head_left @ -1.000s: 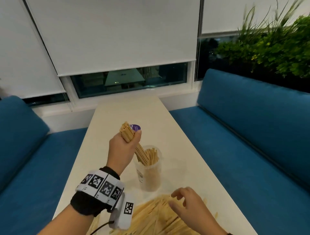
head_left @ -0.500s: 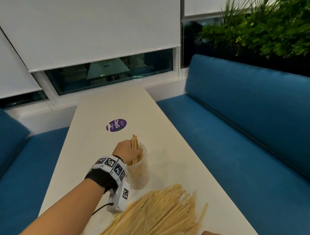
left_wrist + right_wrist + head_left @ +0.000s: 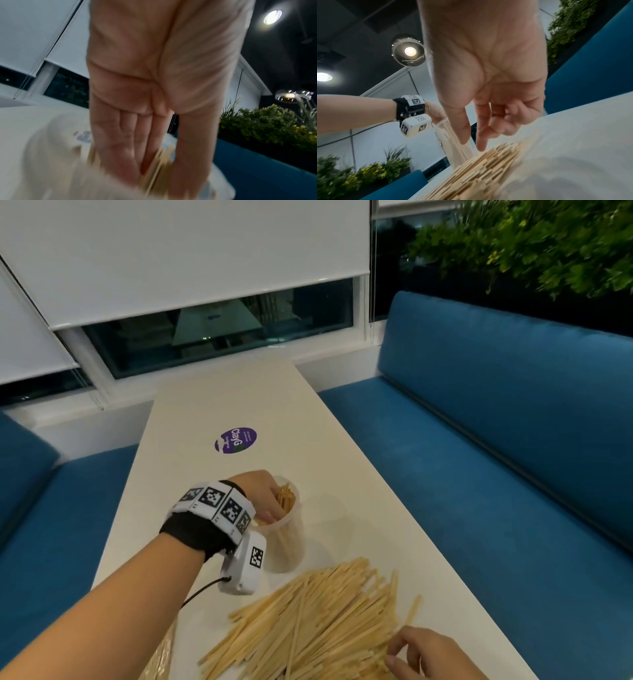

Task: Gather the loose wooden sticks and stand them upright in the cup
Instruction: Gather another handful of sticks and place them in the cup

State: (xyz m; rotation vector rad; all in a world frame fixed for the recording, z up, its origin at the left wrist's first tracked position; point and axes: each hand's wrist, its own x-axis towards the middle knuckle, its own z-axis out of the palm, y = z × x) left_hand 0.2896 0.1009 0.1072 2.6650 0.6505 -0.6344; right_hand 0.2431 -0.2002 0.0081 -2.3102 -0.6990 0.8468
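Observation:
A clear plastic cup [image 3: 289,546] stands on the white table [image 3: 222,402] with several wooden sticks [image 3: 286,499] upright in it. My left hand [image 3: 265,496] reaches down into the cup's mouth; in the blurred left wrist view its fingers [image 3: 123,148] and thumb hold the bundle of sticks [image 3: 161,159] between them. A big pile of loose sticks [image 3: 318,621] lies flat just in front of the cup. My right hand [image 3: 397,652] hovers at the pile's right end, thumb and index finger [image 3: 481,143] pointing down at the stick ends [image 3: 488,169], holding nothing.
A round purple sticker [image 3: 236,440] sits on the table beyond the cup. Blue sofas flank the table on the right [image 3: 479,474] and left [image 3: 34,525]. Windows with blinds and green plants [image 3: 531,241] stand behind.
My left hand has brought the bundle of sticks down from above the cup into it. The right hand left the view and has come back at the pile's right end.

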